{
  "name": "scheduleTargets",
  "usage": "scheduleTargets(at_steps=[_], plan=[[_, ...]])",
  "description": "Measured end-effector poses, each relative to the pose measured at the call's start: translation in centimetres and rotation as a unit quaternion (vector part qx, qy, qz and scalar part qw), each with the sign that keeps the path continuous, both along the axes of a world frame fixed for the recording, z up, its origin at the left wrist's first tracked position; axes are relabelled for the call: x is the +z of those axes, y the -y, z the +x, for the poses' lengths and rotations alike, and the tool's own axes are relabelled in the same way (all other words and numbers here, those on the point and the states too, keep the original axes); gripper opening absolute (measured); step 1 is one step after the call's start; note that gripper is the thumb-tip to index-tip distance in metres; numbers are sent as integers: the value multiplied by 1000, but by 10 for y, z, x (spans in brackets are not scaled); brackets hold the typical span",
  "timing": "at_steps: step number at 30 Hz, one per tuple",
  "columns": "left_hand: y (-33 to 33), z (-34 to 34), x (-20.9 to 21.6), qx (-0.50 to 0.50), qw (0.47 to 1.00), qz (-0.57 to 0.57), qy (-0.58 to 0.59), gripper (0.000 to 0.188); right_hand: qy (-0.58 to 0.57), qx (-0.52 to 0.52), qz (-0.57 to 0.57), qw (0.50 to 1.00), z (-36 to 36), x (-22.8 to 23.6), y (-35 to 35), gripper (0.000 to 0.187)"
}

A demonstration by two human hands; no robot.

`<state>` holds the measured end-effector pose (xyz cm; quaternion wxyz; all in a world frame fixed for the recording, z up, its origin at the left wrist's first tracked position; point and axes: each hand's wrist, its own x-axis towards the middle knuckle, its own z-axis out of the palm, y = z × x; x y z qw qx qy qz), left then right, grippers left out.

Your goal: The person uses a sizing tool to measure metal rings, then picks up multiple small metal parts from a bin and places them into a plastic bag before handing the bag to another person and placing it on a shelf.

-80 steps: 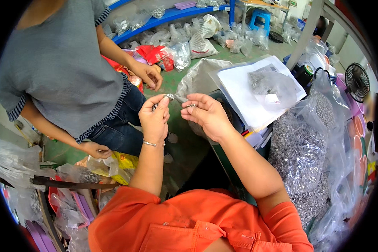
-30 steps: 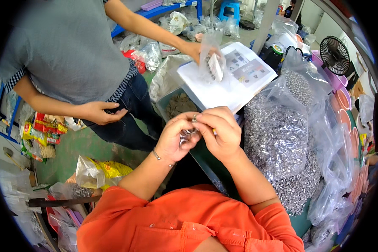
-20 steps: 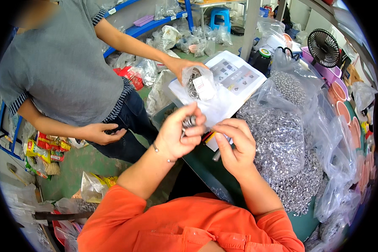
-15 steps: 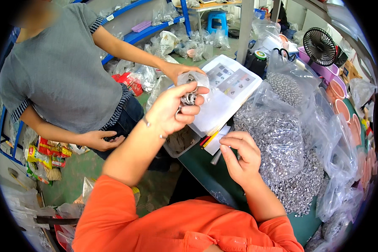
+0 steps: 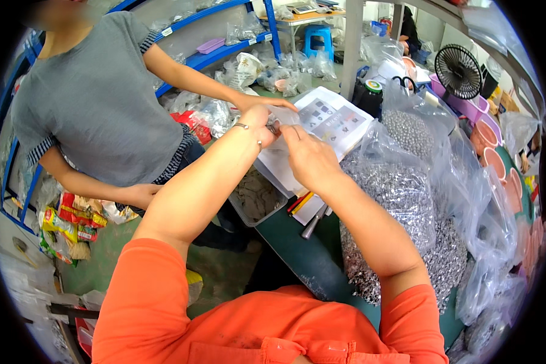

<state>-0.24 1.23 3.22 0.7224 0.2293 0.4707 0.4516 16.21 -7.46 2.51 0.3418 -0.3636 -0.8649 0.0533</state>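
At the table's far left corner, my left hand (image 5: pixel 258 124) is closed at the mouth of a small clear plastic bag (image 5: pixel 283 114). Small silvery metal pieces (image 5: pixel 273 127) show beside its curled fingers, which are partly hidden. My right hand (image 5: pixel 312 161) reaches across from the right, its fingers pinched at the bag's near side. Just behind the bag is the co-worker's hand (image 5: pixel 258 102), touching or holding it. Beneath lies an open printed booklet (image 5: pixel 340 124) with pictures of parts. The co-worker's other hand (image 5: pixel 141 195) hangs low on the left.
A large clear bag of shiny metal pieces (image 5: pixel 397 182) covers the table's right side, with a loose heap (image 5: pixel 431 267) beside it. A grey bin (image 5: pixel 258 197), pens (image 5: pixel 300 203) and a metal-handled tool (image 5: pixel 314 223) are near the booklet. A black fan (image 5: pixel 459 71) stands behind.
My left hand has turned over and gone to the bag with the metal pieces. My right hand has moved up and left from above the table to the bag. The co-worker's lower hand has drawn in.
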Motion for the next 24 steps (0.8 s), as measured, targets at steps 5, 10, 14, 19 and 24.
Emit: scheduleTargets(at_steps=[5,10,14,19,24], plan=[[-1,20,24,-52,994,-22,-97,24,187,-4,101,977,-1,5,-27,13],[23,21,56,-148,890,101,-418,49,204,34,22,978,5,25,-43,8],[21,-7,81,-365,656,256,-609,62,187,9,41,982,14,44,-55,22],[26,-30,94,-241,465,463,-715,15,48,-4,44,998,11,59,-63,16],[21,-33,94,-36,356,615,-702,14,-112,-1,-53,992,17,64,-72,17]])
